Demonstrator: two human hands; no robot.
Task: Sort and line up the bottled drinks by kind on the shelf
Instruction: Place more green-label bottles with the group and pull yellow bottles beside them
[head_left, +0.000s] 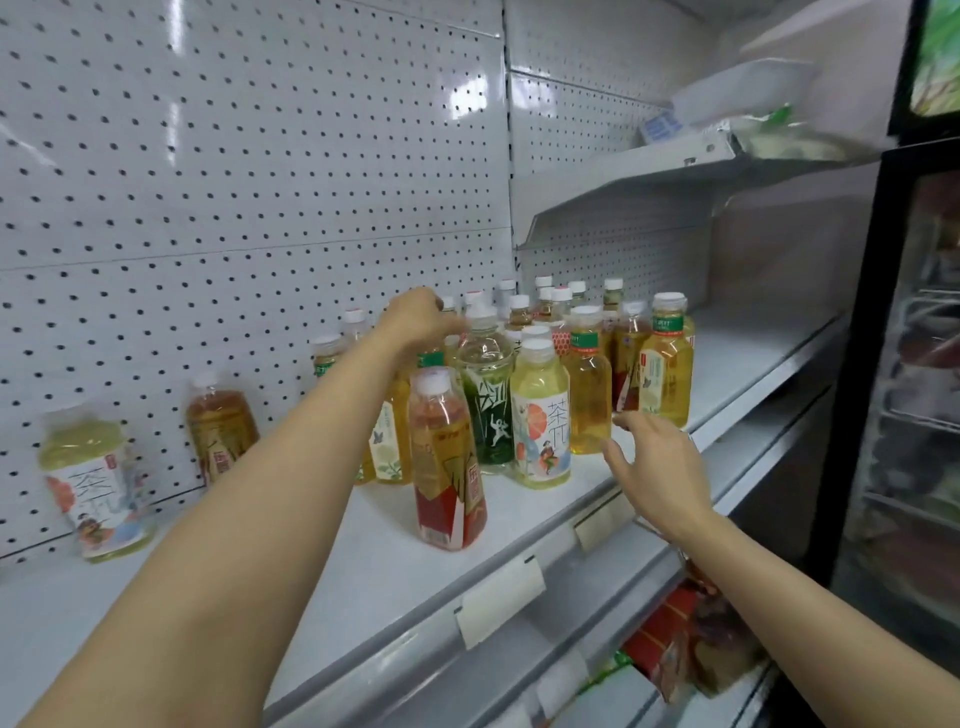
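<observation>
White pegboard wall (249, 156); glass-door cooler (914, 364) at right.

I see bare shelf (753, 358) right of the packed cluster of bottles (561, 364), and more between the red bottle (448, 462) and two lone bottles (156, 467) at far left. The upper shelf (649, 182) hangs over the cluster's right.

Shelf (395, 566): painted metal, white, smooth, slight sheen. Pegboard back panel (249, 156): perforated sheet metal, glossy white, light streaks reflected in it. Bottles (537, 415): clear glossy plastic, smooth; caps matt white plastic. Red-label bottle (447, 462): shiny plastic wrap film, glare on the shoulder. Price tag holders (501, 597) on the shelf edge: pale paper-like inserts, matt. Fridge door (914, 415) at right: glass, reflective, in a black frame. Packets (685, 639) on the lower shelf: glossy crinkled plastic wrap.
</observation>
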